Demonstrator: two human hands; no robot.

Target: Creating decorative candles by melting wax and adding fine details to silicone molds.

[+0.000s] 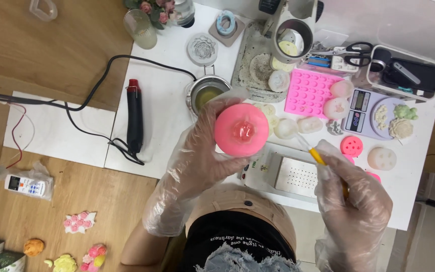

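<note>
Item one: my left hand (197,151), in a clear plastic glove, fingers clenched around a round pink mould (241,129), held up off the white tabletop (167,100) with its open face toward me; a glossy hollow sits at its centre. Item two: my right hand (351,201), also gloved, fingers grasping a yellow-handled tool (314,152) whose pale tip points toward the mould's near right edge, just short of it. Far of the mould: a small metal pot (206,93) of yellowish liquid. Left: a black heat gun (135,118) lying flat, cord trailing off. Right: a pink tray (308,93) of small cavities, pale flower casts (336,107), a digital scale (363,108), scissors (351,52). Near: a metal box with a perforated top (295,176). Handling note, my judgement: keep the mould level and steady in the left grip, rest the right wrist low, and bring the tip in slowly to the centre so nothing smears onto the rim.
</note>
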